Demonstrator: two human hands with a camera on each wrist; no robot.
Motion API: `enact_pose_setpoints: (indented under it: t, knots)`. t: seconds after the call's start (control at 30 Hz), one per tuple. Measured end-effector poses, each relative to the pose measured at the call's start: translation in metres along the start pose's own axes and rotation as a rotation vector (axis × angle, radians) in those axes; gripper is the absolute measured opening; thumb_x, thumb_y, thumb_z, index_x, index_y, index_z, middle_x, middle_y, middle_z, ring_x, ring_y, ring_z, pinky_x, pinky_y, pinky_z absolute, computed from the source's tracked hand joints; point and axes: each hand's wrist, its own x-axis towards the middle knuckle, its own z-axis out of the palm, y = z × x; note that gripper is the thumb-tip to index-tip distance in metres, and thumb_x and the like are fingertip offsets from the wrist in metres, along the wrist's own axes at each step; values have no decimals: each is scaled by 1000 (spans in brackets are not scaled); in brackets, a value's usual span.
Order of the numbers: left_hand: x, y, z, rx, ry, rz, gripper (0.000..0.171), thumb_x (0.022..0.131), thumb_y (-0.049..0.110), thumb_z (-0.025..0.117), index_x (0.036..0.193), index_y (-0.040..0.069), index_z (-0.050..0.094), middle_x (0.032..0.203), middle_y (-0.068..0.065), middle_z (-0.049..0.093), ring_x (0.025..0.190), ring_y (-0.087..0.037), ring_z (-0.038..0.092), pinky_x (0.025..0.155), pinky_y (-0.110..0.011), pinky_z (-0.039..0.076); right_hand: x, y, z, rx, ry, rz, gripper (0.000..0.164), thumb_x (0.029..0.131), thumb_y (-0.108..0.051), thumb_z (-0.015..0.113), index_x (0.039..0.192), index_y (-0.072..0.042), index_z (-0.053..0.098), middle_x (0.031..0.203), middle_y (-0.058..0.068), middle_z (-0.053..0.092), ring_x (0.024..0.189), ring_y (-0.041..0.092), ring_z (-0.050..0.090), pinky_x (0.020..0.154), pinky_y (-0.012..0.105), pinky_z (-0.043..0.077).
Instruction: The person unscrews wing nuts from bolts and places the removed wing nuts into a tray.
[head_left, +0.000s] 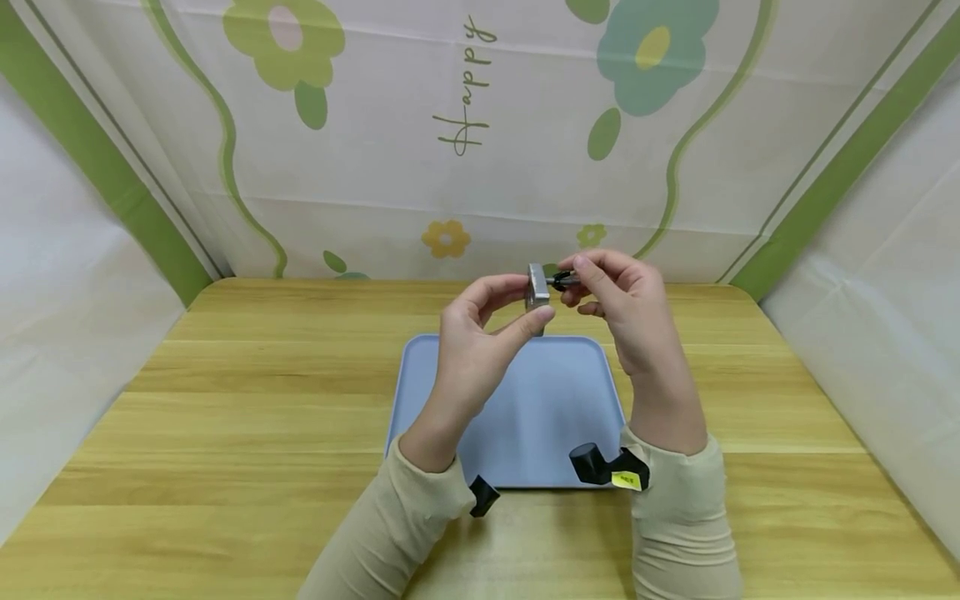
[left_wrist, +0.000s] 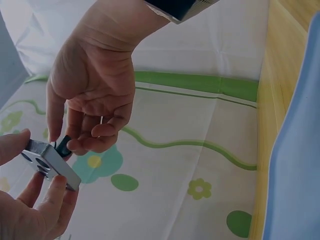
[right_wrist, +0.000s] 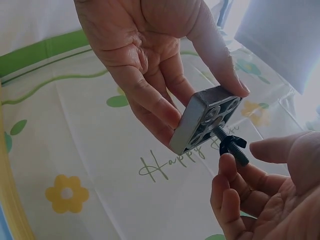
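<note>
A small grey metal block [head_left: 537, 287] with round holes in its face is held up above the tray. My left hand [head_left: 472, 354] grips it by its edges, thumb on one side and fingers on the other. A threaded bolt [right_wrist: 219, 132] sticks out from the block's hollowed face, and a black wing nut [right_wrist: 233, 145] sits on its thread. The right hand [head_left: 633, 312] has its thumb and fingertips around the wing nut, with the bolt's end pointing toward that palm. In the left wrist view the fingers partly hide the nut.
Below the hands a light blue tray [head_left: 525, 417] lies on the wooden table [head_left: 247, 417]. Behind stands a white flowered cloth backdrop [head_left: 525, 183]. Black wrist-worn cameras show at both cuffs, such as the right wrist camera [head_left: 590, 463].
</note>
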Motion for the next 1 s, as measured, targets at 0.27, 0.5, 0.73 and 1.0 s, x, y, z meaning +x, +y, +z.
enact_pose_setpoints:
  t: [0.27,0.5,0.73,1.0]
  knots:
    - [-1,0,0,-4,2,-3,35,85,5,78,117,0,65,119,-12,66,115,-18,62,89,-30,60,0,-1,2,-7,-9,25,26,99,-17,61,81,-28,77,79,-10,72,75,7,66,67,21,51]
    - [0,1,-1,4,7,-2,35,85,6,78,117,0,65,119,-11,66,115,-18,62,89,-29,60,-1,-2,1,-25,-27,13,26,98,-14,63,84,-30,77,83,-10,74,84,8,67,71,22,53]
    - [0,0,-2,-6,6,1,34,85,6,78,116,1,65,119,-11,66,116,-18,62,91,-29,59,-2,-2,-1,16,-57,-33,27,94,-3,66,90,-27,79,89,-11,74,91,9,65,79,22,52]
    - [0,0,-1,-4,1,0,34,85,6,78,116,1,66,118,-11,66,115,-18,62,91,-30,59,-1,2,-3,-21,-85,-139,27,90,4,67,99,-20,77,92,-12,72,106,16,58,96,25,48]
